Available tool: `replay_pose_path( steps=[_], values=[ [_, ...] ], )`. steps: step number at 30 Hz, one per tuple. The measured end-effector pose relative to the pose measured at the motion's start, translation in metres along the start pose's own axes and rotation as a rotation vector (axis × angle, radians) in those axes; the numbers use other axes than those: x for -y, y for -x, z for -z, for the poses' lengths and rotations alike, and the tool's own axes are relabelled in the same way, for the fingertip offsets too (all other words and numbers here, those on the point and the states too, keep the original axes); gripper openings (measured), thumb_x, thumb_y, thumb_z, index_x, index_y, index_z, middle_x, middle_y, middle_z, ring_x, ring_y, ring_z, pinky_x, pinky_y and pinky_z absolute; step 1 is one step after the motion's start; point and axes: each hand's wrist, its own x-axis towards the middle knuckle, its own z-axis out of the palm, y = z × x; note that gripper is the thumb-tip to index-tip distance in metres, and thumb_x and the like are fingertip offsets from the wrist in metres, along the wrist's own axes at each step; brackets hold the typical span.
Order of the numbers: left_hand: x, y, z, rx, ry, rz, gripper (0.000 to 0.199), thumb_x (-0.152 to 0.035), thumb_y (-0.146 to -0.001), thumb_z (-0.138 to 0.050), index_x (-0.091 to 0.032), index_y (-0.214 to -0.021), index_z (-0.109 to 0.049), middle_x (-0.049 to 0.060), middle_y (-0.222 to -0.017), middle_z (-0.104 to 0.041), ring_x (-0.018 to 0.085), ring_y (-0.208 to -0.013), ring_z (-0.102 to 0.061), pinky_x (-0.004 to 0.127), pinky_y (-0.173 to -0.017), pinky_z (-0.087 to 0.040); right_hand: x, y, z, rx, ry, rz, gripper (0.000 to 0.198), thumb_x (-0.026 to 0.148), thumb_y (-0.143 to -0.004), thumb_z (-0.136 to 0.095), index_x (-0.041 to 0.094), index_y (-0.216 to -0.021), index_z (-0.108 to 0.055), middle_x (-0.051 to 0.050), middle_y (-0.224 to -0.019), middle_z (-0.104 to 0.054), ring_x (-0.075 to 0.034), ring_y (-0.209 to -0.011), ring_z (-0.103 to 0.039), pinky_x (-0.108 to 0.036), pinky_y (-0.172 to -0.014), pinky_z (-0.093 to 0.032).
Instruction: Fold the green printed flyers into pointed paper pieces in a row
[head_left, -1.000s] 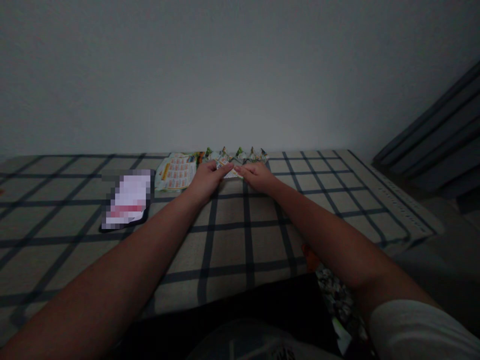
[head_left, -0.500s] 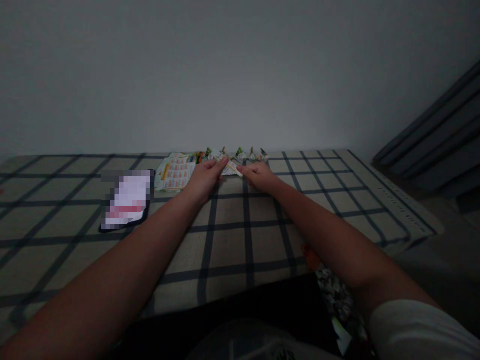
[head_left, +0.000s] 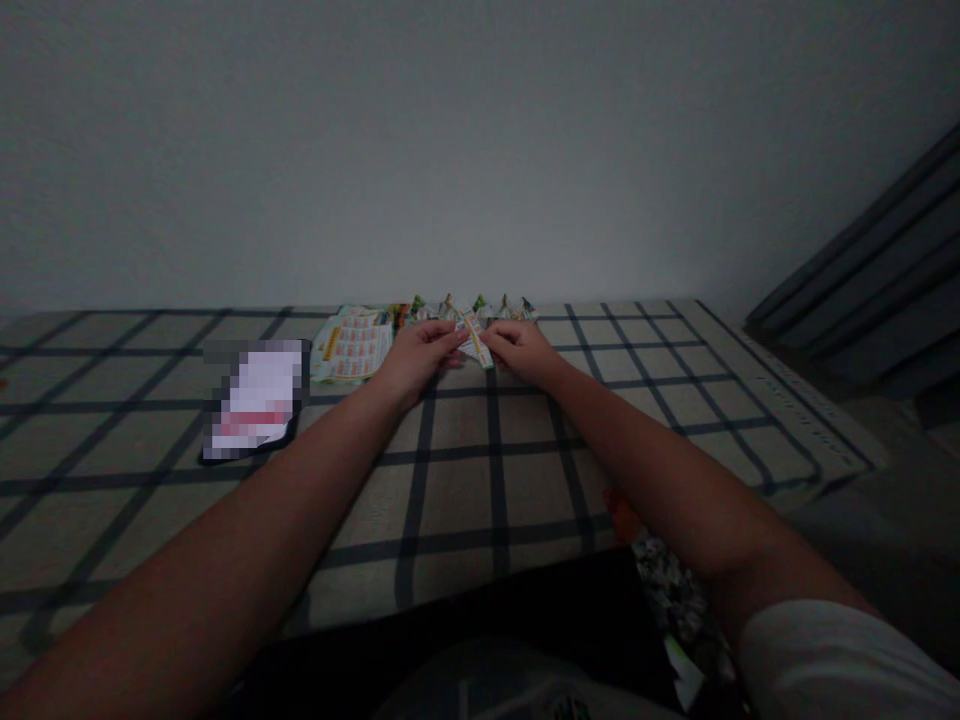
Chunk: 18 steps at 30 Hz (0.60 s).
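Between my two hands is a folded piece of printed paper [head_left: 475, 338], white with yellow and blue print, its long strip slanting down to the right. My left hand [head_left: 421, 352] pinches its left side between thumb and fingers. At the right side, my right hand [head_left: 523, 350] grips it with fingers curled in. Just behind the hands stands a row of several small folded paper pieces [head_left: 507, 307] with pointed tips, partly hidden by my fingers. To the left of my left hand lies a stack of printed paper sheets [head_left: 352, 345].
A phone [head_left: 259, 395] with a lit, blurred screen lies on the checked tablecloth [head_left: 457, 480] at left. A grey wall [head_left: 480, 150] rises behind the table. Dark curtains [head_left: 870, 270] hang at right. Below my right forearm is a patterned cloth-like thing [head_left: 671, 585].
The folded paper has turned from lying nearly crosswise to a steeper slant, and more of it shows. Both hands have shifted slightly, with the right fingers more curled.
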Motion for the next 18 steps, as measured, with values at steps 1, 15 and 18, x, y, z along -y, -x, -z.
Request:
replay_pose_path(
  steps=[1,15,18],
  values=[
    [0.001,-0.001,0.001,0.006,0.011,0.011,0.043,-0.046,-0.060,-0.094,-0.015,-0.082,-0.075,0.004,-0.080,-0.071,0.010,-0.064,-0.059,0.021,-0.057,-0.049,-0.001,0.000,0.000,0.002,-0.011,-0.008,0.044,0.047,-0.097,-0.051,0.020,-0.062,-0.050,0.003,-0.055,-0.048,-0.011,-0.057,-0.044,-0.025,-0.059,-0.036],
    [0.006,-0.004,0.002,-0.060,0.101,-0.001,0.036,-0.031,-0.067,-0.091,-0.017,-0.097,-0.076,0.004,-0.093,-0.075,0.012,-0.074,-0.066,0.026,-0.073,-0.059,-0.012,-0.002,-0.010,-0.001,-0.302,-0.092,0.032,0.051,-0.095,-0.064,0.021,-0.092,-0.056,0.005,-0.064,-0.055,-0.009,-0.053,-0.052,-0.020,-0.049,-0.044],
    [0.005,-0.002,0.000,-0.067,0.080,-0.002,0.033,-0.030,-0.067,-0.090,-0.016,-0.094,-0.077,0.004,-0.092,-0.075,0.013,-0.078,-0.068,0.027,-0.076,-0.060,-0.012,-0.002,-0.011,0.000,-0.315,-0.096,0.031,0.050,-0.094,-0.066,0.021,-0.094,-0.056,0.005,-0.065,-0.055,-0.009,-0.054,-0.053,-0.019,-0.049,-0.045]
  ],
)
